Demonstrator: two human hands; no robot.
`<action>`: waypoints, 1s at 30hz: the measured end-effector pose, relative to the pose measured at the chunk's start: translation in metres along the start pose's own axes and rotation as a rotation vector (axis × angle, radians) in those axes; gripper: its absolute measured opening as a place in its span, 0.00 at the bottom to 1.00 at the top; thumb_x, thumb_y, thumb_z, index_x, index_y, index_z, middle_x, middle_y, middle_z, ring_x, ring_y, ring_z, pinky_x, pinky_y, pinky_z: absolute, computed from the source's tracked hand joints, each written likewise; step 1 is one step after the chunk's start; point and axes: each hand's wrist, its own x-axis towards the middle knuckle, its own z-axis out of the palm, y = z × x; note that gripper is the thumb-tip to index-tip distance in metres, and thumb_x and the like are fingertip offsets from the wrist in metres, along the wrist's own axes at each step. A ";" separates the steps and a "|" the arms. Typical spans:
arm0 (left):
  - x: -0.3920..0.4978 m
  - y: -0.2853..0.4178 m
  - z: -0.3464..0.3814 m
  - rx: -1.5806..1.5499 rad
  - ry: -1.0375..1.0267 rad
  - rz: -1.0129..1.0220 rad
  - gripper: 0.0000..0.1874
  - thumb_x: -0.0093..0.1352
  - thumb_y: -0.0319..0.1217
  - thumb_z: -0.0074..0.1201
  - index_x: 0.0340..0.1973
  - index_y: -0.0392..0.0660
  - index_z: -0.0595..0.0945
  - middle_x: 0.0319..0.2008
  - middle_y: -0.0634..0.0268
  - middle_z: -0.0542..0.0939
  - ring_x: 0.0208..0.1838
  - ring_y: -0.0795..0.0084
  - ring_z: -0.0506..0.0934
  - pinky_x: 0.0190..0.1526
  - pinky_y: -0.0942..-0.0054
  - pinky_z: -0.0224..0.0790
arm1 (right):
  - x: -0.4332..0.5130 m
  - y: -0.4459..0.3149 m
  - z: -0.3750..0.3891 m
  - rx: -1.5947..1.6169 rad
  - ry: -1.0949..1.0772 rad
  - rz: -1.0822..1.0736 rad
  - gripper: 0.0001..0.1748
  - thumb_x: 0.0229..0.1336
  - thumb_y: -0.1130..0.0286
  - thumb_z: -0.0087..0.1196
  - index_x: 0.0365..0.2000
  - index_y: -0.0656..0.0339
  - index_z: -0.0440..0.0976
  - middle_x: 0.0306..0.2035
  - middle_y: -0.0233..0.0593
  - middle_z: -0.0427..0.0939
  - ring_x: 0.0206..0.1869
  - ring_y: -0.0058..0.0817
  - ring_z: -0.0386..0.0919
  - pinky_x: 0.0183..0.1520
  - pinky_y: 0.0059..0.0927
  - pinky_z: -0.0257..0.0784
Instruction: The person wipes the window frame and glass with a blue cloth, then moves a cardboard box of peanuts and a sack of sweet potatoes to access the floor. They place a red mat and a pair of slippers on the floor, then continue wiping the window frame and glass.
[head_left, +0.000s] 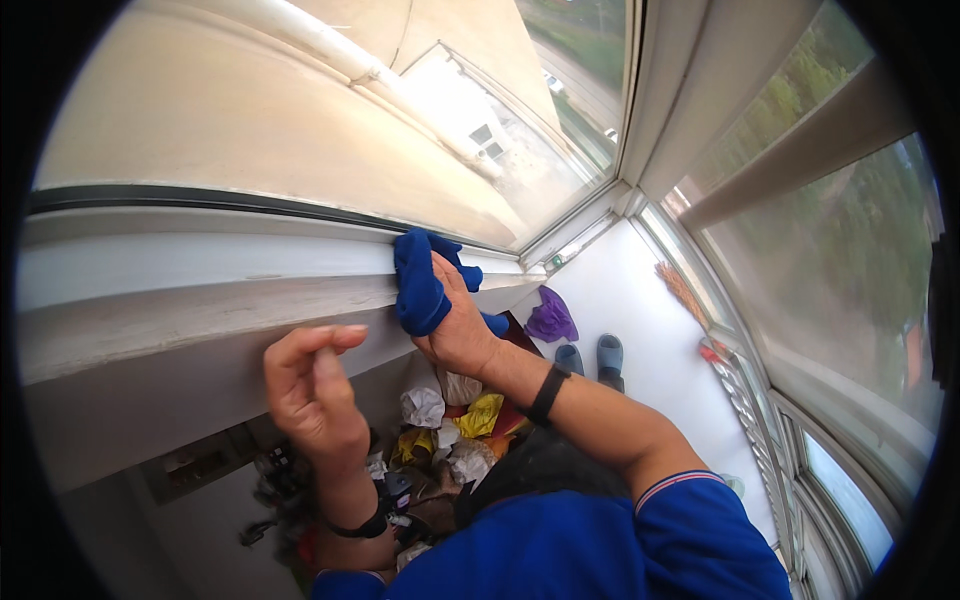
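My right hand (465, 330) grips a bunched dark-blue cloth (421, 289). The cloth rests against the white window frame (225, 259), at the lower edge of the glass pane (247, 135). Part of it hangs below my fingers. To the left, my left hand (319, 390) is raised in front of the sill (187, 330), its fingers loosely bent and nothing in them. A dark band circles each of my wrists.
Below me lie crumpled plastic bags (480, 416) and mixed items. A purple bag (553, 315) and blue slippers (610, 352) are on the white floor (637, 300). More windows (832, 247) line the right side, with a straw broom head (679, 292) nearby.
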 end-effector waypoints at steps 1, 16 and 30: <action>-0.003 -0.008 0.009 0.000 -0.022 -0.033 0.10 0.81 0.18 0.45 0.55 0.35 0.77 0.46 0.53 0.87 0.52 0.68 0.85 0.60 0.68 0.77 | -0.013 0.013 0.002 -0.008 -0.001 0.042 0.42 0.58 0.79 0.61 0.73 0.70 0.64 0.76 0.63 0.64 0.77 0.63 0.63 0.80 0.53 0.60; -0.135 -0.148 0.140 -0.733 -0.512 -1.028 0.32 0.86 0.48 0.47 0.78 0.44 0.64 0.71 0.54 0.75 0.69 0.61 0.78 0.69 0.62 0.72 | -0.114 -0.008 -0.131 0.184 0.051 0.810 0.18 0.71 0.64 0.47 0.42 0.72 0.76 0.34 0.67 0.81 0.46 0.65 0.80 0.47 0.54 0.75; -0.043 -0.037 0.239 -0.999 -0.572 -0.512 0.18 0.88 0.33 0.43 0.68 0.37 0.75 0.56 0.59 0.86 0.52 0.75 0.85 0.56 0.74 0.81 | -0.178 -0.097 -0.272 -0.570 0.300 0.730 0.33 0.67 0.72 0.62 0.70 0.67 0.68 0.66 0.58 0.74 0.70 0.54 0.71 0.74 0.47 0.68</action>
